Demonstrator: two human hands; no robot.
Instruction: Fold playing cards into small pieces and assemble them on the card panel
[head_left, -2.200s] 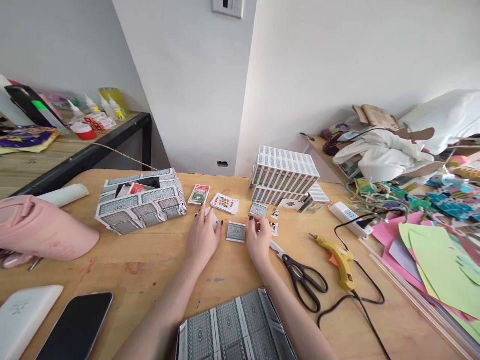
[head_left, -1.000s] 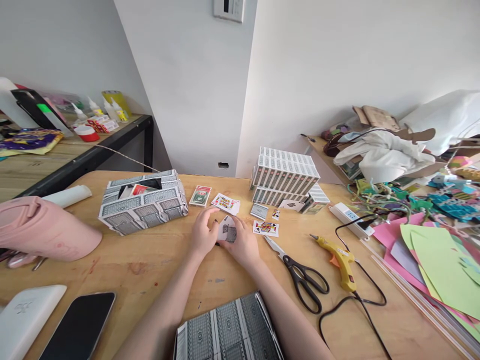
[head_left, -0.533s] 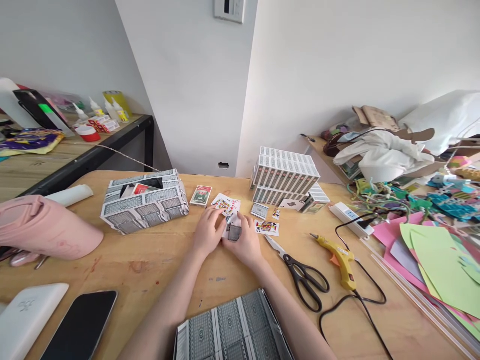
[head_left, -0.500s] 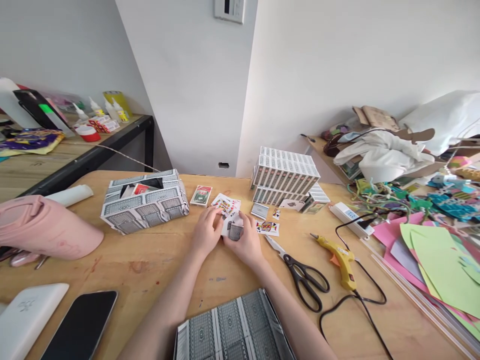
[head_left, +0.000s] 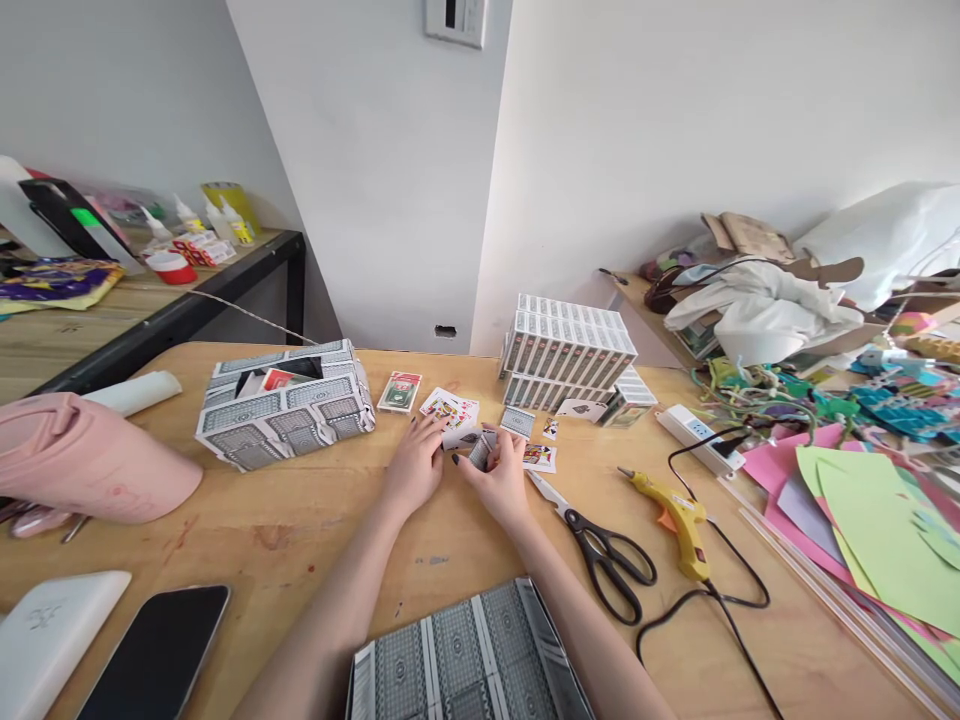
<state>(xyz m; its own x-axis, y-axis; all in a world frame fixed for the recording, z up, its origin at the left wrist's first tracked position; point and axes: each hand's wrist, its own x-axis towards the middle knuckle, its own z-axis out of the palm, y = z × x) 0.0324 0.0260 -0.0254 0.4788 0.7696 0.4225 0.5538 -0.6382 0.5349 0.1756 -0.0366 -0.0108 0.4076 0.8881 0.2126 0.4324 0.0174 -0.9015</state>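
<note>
In the middle of the table my right hand pinches a small grey-backed playing card between thumb and fingers, its back tilted towards me. My left hand lies with fingers stretched out at the edge of a loose group of face-up playing cards. A white card with a dark spade sits between the two hands. Right of them are a face card, partly covered by my right fingers, and a face-down card. Behind the left hand rests a boxed card deck.
Scissors and a yellow glue gun with its cord lie at right. Card-covered boxes stand at left and near my body. A block of stacked card boxes stands behind. A phone and pink tumbler are at left.
My right hand has shifted slightly right and turned, lifting the small card into a steeper tilt. My left fingers have come off it and spread onto the cards beside it.
</note>
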